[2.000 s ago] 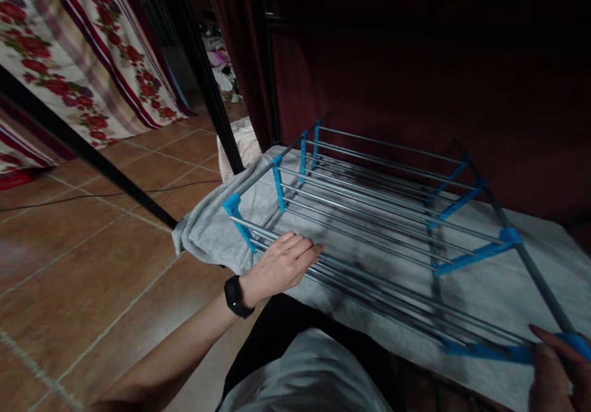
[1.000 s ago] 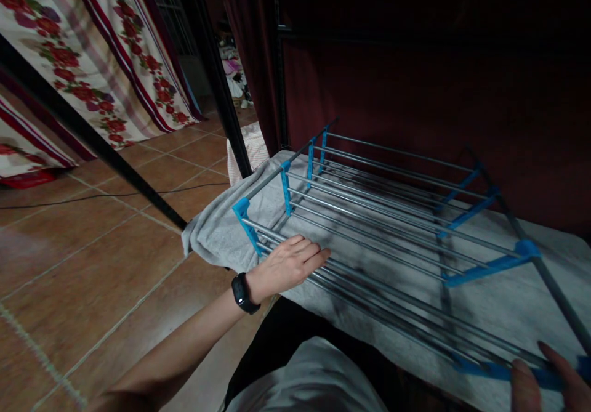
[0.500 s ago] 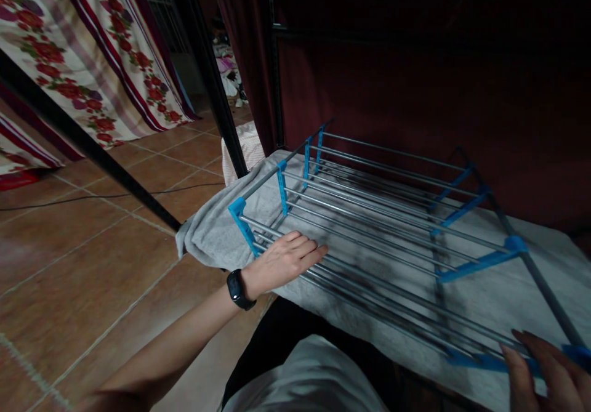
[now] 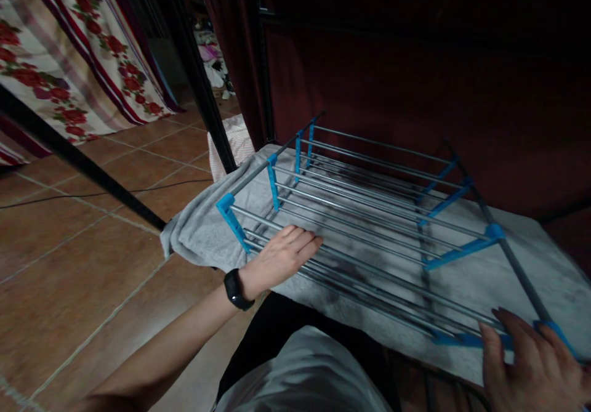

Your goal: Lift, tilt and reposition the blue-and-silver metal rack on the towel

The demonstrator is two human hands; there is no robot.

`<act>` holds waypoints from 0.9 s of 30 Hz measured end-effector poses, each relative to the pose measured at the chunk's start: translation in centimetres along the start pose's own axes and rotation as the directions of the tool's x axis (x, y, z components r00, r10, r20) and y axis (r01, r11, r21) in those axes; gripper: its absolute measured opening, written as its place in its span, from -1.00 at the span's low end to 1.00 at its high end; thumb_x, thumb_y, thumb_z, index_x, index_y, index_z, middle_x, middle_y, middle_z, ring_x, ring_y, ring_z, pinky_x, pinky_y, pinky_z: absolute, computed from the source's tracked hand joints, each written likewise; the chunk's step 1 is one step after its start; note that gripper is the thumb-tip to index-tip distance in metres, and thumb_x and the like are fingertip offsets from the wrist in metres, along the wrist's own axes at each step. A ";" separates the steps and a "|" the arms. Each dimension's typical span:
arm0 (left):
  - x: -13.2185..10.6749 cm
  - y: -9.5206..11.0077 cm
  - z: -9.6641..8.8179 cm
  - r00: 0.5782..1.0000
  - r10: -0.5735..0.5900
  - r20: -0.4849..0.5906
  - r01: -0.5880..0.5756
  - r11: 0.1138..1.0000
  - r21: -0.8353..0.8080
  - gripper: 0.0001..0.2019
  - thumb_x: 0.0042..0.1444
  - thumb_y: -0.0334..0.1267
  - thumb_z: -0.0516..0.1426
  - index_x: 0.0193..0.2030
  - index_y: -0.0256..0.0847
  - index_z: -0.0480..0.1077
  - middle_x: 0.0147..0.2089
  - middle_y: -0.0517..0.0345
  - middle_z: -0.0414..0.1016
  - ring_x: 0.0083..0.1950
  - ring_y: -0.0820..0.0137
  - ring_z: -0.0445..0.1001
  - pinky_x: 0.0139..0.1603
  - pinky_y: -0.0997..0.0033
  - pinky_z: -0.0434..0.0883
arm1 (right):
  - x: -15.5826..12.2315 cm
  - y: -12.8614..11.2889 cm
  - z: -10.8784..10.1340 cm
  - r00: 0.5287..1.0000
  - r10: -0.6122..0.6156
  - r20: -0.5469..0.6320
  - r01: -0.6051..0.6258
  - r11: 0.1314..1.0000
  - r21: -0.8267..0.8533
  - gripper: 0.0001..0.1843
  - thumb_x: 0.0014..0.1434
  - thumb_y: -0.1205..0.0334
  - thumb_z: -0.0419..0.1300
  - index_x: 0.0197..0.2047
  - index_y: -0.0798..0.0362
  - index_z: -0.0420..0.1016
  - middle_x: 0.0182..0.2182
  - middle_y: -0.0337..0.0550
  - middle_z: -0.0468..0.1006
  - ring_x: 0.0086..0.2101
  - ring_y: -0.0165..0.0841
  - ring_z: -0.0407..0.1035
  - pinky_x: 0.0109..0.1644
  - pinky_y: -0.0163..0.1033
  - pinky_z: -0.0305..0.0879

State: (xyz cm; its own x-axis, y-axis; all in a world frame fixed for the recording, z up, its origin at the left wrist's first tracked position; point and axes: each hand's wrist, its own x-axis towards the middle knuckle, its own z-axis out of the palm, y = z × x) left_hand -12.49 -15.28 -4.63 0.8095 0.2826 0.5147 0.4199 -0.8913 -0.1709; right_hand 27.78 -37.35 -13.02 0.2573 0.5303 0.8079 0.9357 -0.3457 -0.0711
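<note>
A rack (image 4: pixel 351 209) of grey metal tubes with blue plastic connectors, like a shoe rack, lies on a grey cloth (image 4: pixel 471 295). My left hand (image 4: pixel 289 255), with a black band on its wrist, is closed over the near tubes, left of the middle. At the near right corner, my right hand (image 4: pixel 530 363) has its fingers and thumb around the end of the front tube, by a blue connector (image 4: pixel 471 340). The palm sides of both hands are hidden.
Black metal posts (image 4: pixel 203 79) rise at the left, with a slanting bar (image 4: pixel 78 153) nearer. A dark red curtain (image 4: pixel 369 85) hangs behind the rack. A floral curtain (image 4: pixel 83 42) and a tiled floor (image 4: pixel 106 264) crossed by a thin cable (image 4: pixel 101 194) lie to the left.
The view has shifted slightly, so the rack appears a little further left. My right hand shows more fully at the near right corner. My left hand keeps its place on the tubes.
</note>
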 end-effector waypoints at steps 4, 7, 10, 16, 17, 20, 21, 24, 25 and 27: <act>1.0 0.0 -2.8 0.996 0.063 -0.069 -0.060 0.997 0.049 -0.68 0.34 -0.49 -0.02 0.18 -0.30 0.31 -0.16 0.01 0.49 -0.20 0.31 0.40 -0.18 0.26 0.33 | 0.9 -1.8 -1.1 0.988 -0.109 0.107 0.109 0.994 0.004 -0.59 0.36 0.00 -0.01 0.10 0.01 0.46 -0.15 0.05 0.61 0.02 0.02 0.44 0.31 0.39 -0.07; 0.4 0.1 -3.7 0.994 0.082 -0.079 -0.076 0.995 0.069 -0.66 0.31 -0.51 -0.01 0.17 -0.25 0.34 -0.21 0.05 0.49 -0.24 0.30 0.40 -0.24 0.27 0.30 | 1.6 -3.0 -1.9 0.975 -0.117 0.190 0.116 0.993 0.015 -0.63 0.40 0.09 -0.06 0.08 0.05 0.43 -0.09 0.03 0.58 -0.01 -0.09 0.44 0.35 0.35 -0.14; -1.0 0.0 -3.2 0.996 0.075 -0.037 -0.072 0.995 0.074 -0.65 0.26 -0.57 -0.02 0.11 -0.26 0.37 -0.28 0.08 0.47 -0.28 0.30 0.41 -0.26 0.28 0.30 | 1.9 -3.7 -2.2 0.955 -0.163 0.249 0.162 0.986 0.023 -0.66 0.40 0.11 -0.03 0.11 0.01 0.41 -0.06 -0.02 0.58 -0.02 -0.12 0.44 0.37 0.37 -0.23; -6.1 -0.2 -1.7 0.997 -0.068 -0.043 0.070 0.996 0.056 -0.88 0.32 -0.31 0.06 -0.16 -0.19 0.42 -0.33 0.11 0.49 -0.32 0.31 0.45 -0.28 0.31 0.33 | 1.9 -3.4 -1.8 0.915 -0.177 0.362 0.093 0.967 0.238 -0.55 0.38 0.12 -0.02 0.28 0.01 0.29 0.11 0.01 0.48 0.10 -0.11 0.38 0.33 0.18 0.12; -7.3 -0.2 -1.5 0.990 -0.130 -0.060 0.133 0.990 0.051 -0.87 0.33 -0.28 0.05 -0.20 -0.18 0.42 -0.33 0.12 0.51 -0.33 0.32 0.47 -0.29 0.33 0.33 | 1.9 -3.3 -1.8 0.917 -0.127 0.377 0.023 0.963 0.270 -0.51 0.38 0.10 -0.01 0.32 0.01 0.25 0.16 0.04 0.44 0.13 -0.11 0.36 0.25 0.10 0.25; -10.5 -0.7 -1.4 0.923 -0.373 -0.093 0.379 0.924 0.060 -0.83 0.33 -0.23 0.03 -0.23 -0.14 0.43 -0.33 0.13 0.55 -0.35 0.30 0.50 -0.36 0.35 0.29 | 2.2 -3.8 -1.6 0.911 -0.014 0.412 -0.132 0.937 0.323 -0.48 0.37 0.03 0.04 0.33 0.01 0.23 0.16 0.05 0.44 0.11 -0.11 0.39 0.07 -0.02 0.40; -11.3 -1.0 -1.6 0.876 -0.467 -0.121 0.476 0.877 0.061 -0.82 0.32 -0.18 0.05 -0.22 -0.13 0.45 -0.36 0.14 0.54 -0.38 0.29 0.50 -0.40 0.35 0.26 | 2.4 -4.2 -1.4 0.901 -0.030 0.433 -0.138 0.926 0.351 -0.52 0.38 0.03 0.04 0.29 -0.01 0.28 0.13 0.02 0.46 0.09 -0.12 0.41 0.09 -0.02 0.40; -12.5 -2.6 -2.5 0.623 -0.744 -0.242 0.755 0.653 -0.062 -0.77 0.24 -0.02 0.14 -0.19 -0.09 0.50 -0.49 0.23 0.45 -0.48 0.32 0.42 -0.46 0.40 0.18 | 2.9 -6.7 -0.6 0.838 -0.188 0.513 -0.076 0.890 0.449 -0.64 0.42 0.05 0.01 0.18 -0.05 0.39 0.06 -0.08 0.53 0.07 -0.21 0.44 0.15 -0.08 0.38; -12.5 -3.2 -2.9 0.511 -0.815 -0.273 0.811 0.562 -0.159 -0.75 0.21 0.01 0.16 -0.19 -0.09 0.51 -0.50 0.25 0.41 -0.50 0.35 0.38 -0.46 0.41 0.18 | 3.0 -7.8 -0.2 0.811 -0.245 0.531 -0.040 0.882 0.469 -0.65 0.43 0.06 0.00 0.16 -0.06 0.41 0.05 -0.10 0.54 0.05 -0.23 0.46 0.13 -0.12 0.40; -12.2 -4.5 -3.3 0.318 -0.903 -0.290 0.836 0.411 -0.364 -0.70 0.19 0.06 0.18 -0.25 -0.14 0.51 -0.48 0.24 0.39 -0.50 0.40 0.30 -0.48 0.44 0.18 | 2.8 -10.2 0.6 0.771 -0.351 0.532 0.059 0.870 0.489 -0.65 0.44 0.06 -0.01 0.17 -0.05 0.41 0.02 -0.11 0.57 -0.02 -0.26 0.51 0.04 -0.16 0.45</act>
State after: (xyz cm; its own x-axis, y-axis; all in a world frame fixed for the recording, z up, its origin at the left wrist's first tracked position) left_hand -25.59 -15.90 -7.31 -0.2410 0.7919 0.5611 0.6997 -0.2589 0.6659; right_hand 19.13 -31.87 -10.37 -0.0016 0.9417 0.3364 0.9477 0.1088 -0.3000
